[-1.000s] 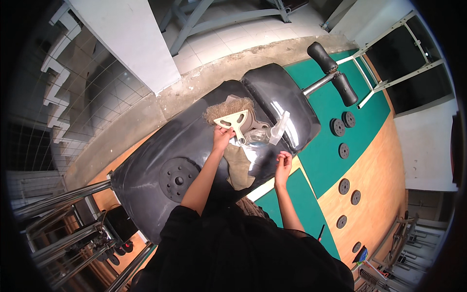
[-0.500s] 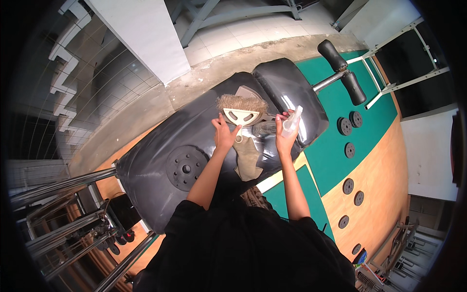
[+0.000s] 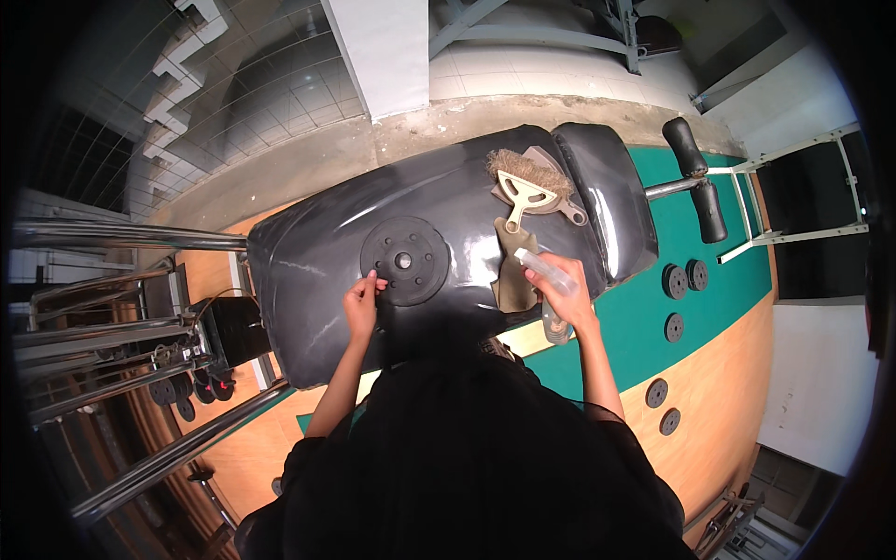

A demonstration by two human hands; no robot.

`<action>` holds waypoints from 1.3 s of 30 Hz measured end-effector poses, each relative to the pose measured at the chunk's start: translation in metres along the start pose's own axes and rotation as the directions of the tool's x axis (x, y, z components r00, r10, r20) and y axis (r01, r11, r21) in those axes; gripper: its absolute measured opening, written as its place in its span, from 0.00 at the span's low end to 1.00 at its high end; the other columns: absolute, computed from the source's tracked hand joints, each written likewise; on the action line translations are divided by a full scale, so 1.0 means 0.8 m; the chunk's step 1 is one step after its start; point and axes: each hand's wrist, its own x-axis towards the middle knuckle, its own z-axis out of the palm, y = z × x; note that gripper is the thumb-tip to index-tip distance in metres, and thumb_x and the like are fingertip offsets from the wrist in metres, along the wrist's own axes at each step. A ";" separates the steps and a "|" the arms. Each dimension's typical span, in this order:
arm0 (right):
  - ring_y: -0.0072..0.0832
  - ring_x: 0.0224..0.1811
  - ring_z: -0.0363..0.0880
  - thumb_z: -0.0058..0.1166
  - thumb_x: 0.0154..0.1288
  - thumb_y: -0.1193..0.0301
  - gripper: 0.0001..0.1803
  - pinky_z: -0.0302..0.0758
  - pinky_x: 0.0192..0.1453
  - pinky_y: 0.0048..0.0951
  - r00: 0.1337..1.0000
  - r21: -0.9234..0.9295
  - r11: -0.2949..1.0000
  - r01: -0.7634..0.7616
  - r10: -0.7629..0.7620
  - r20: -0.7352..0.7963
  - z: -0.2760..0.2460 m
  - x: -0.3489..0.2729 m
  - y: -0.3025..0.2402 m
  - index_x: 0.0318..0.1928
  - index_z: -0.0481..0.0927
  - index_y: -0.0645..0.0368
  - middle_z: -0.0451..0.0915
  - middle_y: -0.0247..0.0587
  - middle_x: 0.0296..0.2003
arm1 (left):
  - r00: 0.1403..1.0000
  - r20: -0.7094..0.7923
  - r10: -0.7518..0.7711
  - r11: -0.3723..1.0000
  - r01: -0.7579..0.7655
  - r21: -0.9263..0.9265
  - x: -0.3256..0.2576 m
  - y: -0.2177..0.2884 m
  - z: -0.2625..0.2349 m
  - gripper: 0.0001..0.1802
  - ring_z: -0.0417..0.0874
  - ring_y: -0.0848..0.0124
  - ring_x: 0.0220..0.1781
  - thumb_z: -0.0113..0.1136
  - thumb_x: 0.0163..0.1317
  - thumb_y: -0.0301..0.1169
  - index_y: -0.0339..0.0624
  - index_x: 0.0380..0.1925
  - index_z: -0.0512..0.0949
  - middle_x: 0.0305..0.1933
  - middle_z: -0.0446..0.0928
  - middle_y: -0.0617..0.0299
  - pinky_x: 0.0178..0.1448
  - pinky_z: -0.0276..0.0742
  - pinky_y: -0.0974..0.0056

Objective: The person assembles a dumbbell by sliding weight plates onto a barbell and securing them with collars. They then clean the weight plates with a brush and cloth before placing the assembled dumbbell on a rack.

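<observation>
Closest, black sleeves reaching up from the lower edge onto a padded black bench (image 3: 308,271). Left hand (image 3: 359,303) resting at the rim of a round black weight plate (image 3: 404,261) lying flat on the bench, fingers (image 3: 371,280) loose, clasping nothing. Right hand (image 3: 565,291) wrapped around a clear spray bottle (image 3: 546,271), held just beside a brownish cloth (image 3: 511,271) draped over the bench edge. Beyond, a bristle brush (image 3: 527,182) lying near the seat pad. Farther right, small weight plates (image 3: 684,277) on green floor.
</observation>
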 end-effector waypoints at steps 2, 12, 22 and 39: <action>0.32 0.19 0.74 0.56 0.54 0.63 0.12 0.69 0.28 0.31 0.997 -0.130 0.991 0.004 0.006 0.079 0.036 0.000 -0.001 0.29 0.80 0.60 0.75 0.43 0.17 | 0.990 -0.104 0.098 0.994 -0.092 0.059 -0.008 -0.022 -0.008 0.29 0.76 0.69 0.46 0.68 0.50 0.37 0.32 0.48 0.71 0.44 0.74 0.55 0.45 0.71 0.68; 0.43 0.30 0.78 0.53 0.55 0.59 0.16 0.73 0.39 0.36 0.945 -0.238 0.971 -0.039 0.113 0.308 0.156 0.017 -0.002 0.36 0.82 0.57 0.79 0.49 0.25 | 0.981 0.173 0.084 0.976 -0.116 0.182 -0.017 -0.073 -0.009 0.55 0.62 0.56 0.66 0.71 0.41 0.45 0.40 0.66 0.50 0.65 0.60 0.48 0.65 0.62 0.60; 0.33 0.17 0.79 0.53 0.55 0.58 0.19 0.75 0.30 0.32 0.959 -0.178 0.975 -0.131 0.170 0.226 0.193 0.055 0.000 0.40 0.82 0.60 0.79 0.48 0.20 | 0.990 0.100 0.095 0.965 -0.116 0.235 -0.019 -0.074 -0.002 0.52 0.68 0.54 0.62 0.71 0.42 0.43 0.39 0.64 0.53 0.61 0.65 0.46 0.62 0.66 0.60; 0.26 0.16 0.76 0.53 0.56 0.59 0.19 0.73 0.26 0.28 0.963 -0.032 0.964 -0.264 0.262 -0.067 0.159 0.069 -0.001 0.42 0.81 0.59 0.77 0.40 0.20 | 0.989 0.099 0.107 0.959 -0.129 0.253 -0.015 -0.085 0.000 0.53 0.70 0.52 0.59 0.70 0.41 0.48 0.41 0.64 0.53 0.60 0.66 0.47 0.60 0.68 0.59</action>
